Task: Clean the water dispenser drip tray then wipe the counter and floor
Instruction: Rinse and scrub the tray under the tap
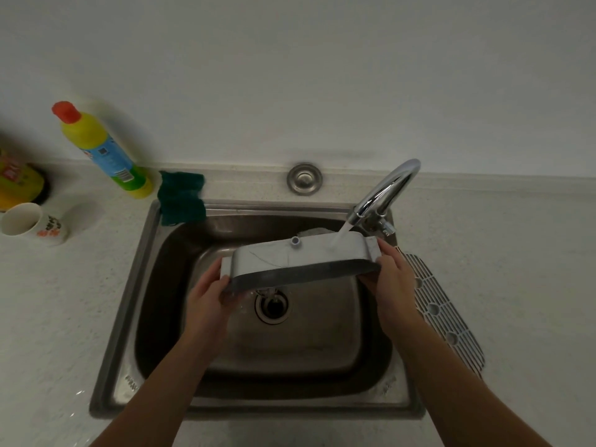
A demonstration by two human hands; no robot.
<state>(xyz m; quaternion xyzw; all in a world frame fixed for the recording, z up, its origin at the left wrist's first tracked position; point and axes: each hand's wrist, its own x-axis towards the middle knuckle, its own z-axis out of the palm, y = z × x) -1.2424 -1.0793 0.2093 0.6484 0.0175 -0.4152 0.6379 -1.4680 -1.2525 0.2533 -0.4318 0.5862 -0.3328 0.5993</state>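
I hold the grey drip tray [290, 261] over the steel sink [151, 285], tilted with its underside facing up and its dark rim toward me. My left hand [206, 291] grips its left end and my right hand [392, 282] grips its right end. Water runs from the chrome tap [387, 188] onto the tray's right part and drips toward the drain [272, 306]. The tray's grey slotted grille [442, 308] lies on the counter to the right of the sink.
A green scouring pad [182, 196] hangs over the sink's back left corner. A yellow detergent bottle [103, 150] with a red cap stands at the wall. A white cup [29, 224] and a yellow container [17, 185] sit far left. A round metal plug [304, 179] is behind the sink.
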